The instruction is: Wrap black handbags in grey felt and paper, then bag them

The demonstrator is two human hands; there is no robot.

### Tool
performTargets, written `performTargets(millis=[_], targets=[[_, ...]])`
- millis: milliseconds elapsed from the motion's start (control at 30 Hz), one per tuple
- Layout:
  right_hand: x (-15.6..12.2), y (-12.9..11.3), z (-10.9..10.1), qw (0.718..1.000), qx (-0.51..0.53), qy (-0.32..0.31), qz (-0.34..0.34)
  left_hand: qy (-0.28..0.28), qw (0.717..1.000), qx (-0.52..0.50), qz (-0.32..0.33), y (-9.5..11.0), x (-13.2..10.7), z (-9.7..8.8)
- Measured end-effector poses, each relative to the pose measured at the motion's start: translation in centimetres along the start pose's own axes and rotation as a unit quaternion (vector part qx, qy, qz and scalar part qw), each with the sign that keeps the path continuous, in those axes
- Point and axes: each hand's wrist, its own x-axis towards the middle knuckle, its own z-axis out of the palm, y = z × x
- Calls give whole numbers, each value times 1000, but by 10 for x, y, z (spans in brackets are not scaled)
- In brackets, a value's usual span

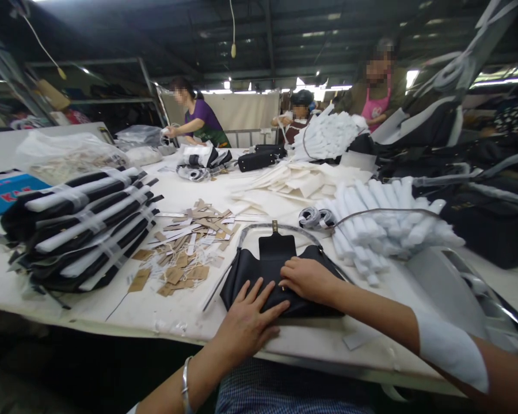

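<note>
Head view, so just the one angle here: the left hand (246, 325) is lying flat on the near edge of a black bag (246, 276), fingers (261, 293) spread open and pressing down, not gripping anything. The right hand (307, 280) is sitting palm-down on the same bag just beyond the left fingers, with its fingertips curling under by the flap, so I can't tell if they're pinching anything. The bag is lying on the white bench (112, 310), directly under both hands. Left of the fingers, a scatter of brown paper tags (185, 259) is spreading out, and further left a stack of wrapped black bags (82, 224) is piling up. Right of the fingers, white rolls (384, 224) are lying heaped.
</note>
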Motion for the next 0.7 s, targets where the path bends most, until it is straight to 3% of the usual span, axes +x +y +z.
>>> performTargets(millis=[133, 267, 433, 567, 700], targets=[[15, 2, -6, 996, -24, -45, -77, 9, 1000, 0, 4, -1, -2, 2], [17, -1, -9, 994, -33, -73, -81, 25, 1000, -4, 7, -1, -4, 6], [17, -18, -2, 995, -15, -79, 53, 22, 1000, -11, 2, 0, -3, 4], [21, -23, 1, 977, 47, -106, 181, 6, 1000, -21, -1, 3, -3, 0], [25, -13, -7, 947, 160, -191, 201, -8, 999, -43, 2, 4, -3, -3]])
